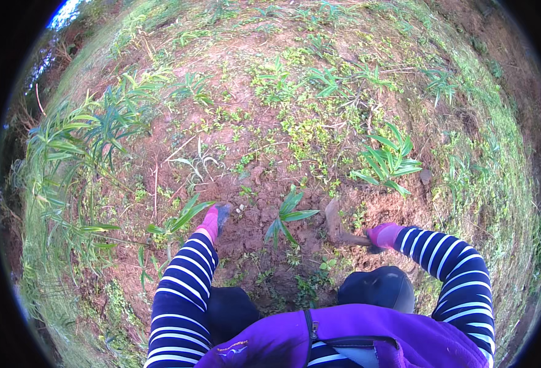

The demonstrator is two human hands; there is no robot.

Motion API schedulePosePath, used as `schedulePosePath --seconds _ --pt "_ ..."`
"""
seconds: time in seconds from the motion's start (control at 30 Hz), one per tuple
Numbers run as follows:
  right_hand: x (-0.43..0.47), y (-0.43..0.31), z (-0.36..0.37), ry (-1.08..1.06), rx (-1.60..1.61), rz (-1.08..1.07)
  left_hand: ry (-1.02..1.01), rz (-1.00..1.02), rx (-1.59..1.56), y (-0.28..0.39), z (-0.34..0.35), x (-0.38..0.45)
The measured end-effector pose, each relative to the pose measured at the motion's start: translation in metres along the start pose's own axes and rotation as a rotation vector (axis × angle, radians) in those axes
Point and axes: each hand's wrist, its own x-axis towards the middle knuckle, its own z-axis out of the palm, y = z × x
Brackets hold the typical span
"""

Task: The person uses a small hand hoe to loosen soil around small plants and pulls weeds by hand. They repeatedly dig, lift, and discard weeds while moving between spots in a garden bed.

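My right hand [383, 236], in a pink glove with a dark palm, grips the short handle of a small hand hoe [333, 221]. The hoe's soil-coloured head points away from me, against the reddish-brown soil. My left hand [215, 220], gloved the same way, is low over the loose soil [247, 230]; its fingers are mostly hidden, so I cannot tell whether they hold anything. Between the hands grows a young leafy plant [288, 217] with long narrow leaves. Another narrow-leaved plant [183, 218] stands just left of my left hand.
A larger leafy plant [390, 161] grows ahead on the right, and taller leafy stems [93, 126] lean at the left. Low weeds [314, 138] and dry twigs cover much of the ground. My dark-clad knees [377, 287] are close below my hands.
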Motion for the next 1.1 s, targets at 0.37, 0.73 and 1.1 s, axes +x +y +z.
schedulePosePath --seconds 0.37,0.73,1.1 --pt "-0.051 -0.043 -0.098 0.413 -0.546 0.336 0.320 -0.001 0.242 0.003 -0.030 0.014" --pt "-0.010 -0.052 -0.082 0.327 -0.671 0.488 0.588 -0.070 0.343 0.040 -0.001 0.027" --pt "-0.005 -0.074 -0.091 0.402 -0.770 0.486 0.656 -0.034 0.299 0.022 0.007 0.003"
